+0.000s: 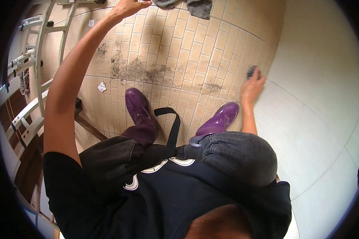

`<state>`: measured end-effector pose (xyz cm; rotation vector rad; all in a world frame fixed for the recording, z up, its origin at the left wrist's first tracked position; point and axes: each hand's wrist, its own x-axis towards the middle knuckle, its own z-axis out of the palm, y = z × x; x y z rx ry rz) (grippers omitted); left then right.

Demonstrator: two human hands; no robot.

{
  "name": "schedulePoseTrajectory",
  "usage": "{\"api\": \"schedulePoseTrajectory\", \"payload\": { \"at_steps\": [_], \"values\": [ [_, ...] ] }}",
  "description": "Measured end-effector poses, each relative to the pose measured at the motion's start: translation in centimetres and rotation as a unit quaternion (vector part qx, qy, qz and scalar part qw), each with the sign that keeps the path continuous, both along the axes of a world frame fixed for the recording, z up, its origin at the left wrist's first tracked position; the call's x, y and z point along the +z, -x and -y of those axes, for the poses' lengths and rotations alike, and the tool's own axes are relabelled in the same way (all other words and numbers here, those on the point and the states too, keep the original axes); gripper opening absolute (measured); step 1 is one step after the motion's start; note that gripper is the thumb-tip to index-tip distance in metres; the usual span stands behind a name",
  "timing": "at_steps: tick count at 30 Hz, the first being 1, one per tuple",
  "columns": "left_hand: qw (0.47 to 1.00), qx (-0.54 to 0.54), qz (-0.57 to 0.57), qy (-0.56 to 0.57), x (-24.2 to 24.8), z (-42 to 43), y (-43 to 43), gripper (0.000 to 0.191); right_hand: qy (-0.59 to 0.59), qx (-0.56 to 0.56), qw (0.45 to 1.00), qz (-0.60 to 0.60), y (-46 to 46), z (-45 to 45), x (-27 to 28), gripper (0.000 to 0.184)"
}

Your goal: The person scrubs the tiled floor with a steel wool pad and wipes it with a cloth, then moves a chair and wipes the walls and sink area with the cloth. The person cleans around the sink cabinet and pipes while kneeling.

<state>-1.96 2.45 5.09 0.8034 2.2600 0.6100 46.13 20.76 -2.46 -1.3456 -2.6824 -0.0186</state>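
My right hand (252, 86) is on a small dark scrubber-like object (253, 72), pressed to the beige tiled floor (194, 56) close to the foot of the wall. Blur hides just what kind of object it is. At the top edge, my left hand (130, 7) is stretched far forward, its fingers partly cut off by the frame. Beside its fingertips lies a grey cloth (199, 8). Dark loose dirt (151, 73) is spread over the tiles between my hands, in front of my purple rubber boots (136, 106).
Metal ladders (42, 59) stand along the left side. Two white scraps lie on the floor, one scrap (102, 87) near my left boot. A black strap (174, 128) hangs between my legs. Large pale tiles cover the wall (305, 119) at right.
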Motion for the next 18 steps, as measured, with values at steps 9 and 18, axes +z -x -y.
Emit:
{"api": "schedulePoseTrajectory", "payload": {
  "at_steps": [9,18],
  "values": [
    [0.994,-0.102,-0.029,-0.029,3.0,-6.0,-2.3,0.034,0.356,0.321,0.873,-0.092,6.6,11.3,3.3,0.065],
    [0.986,-0.154,-0.063,-0.027,-0.4,-0.7,2.0,0.048,-0.026,-0.064,0.996,0.051,5.3,-6.4,-1.1,0.039]
  ]
}}
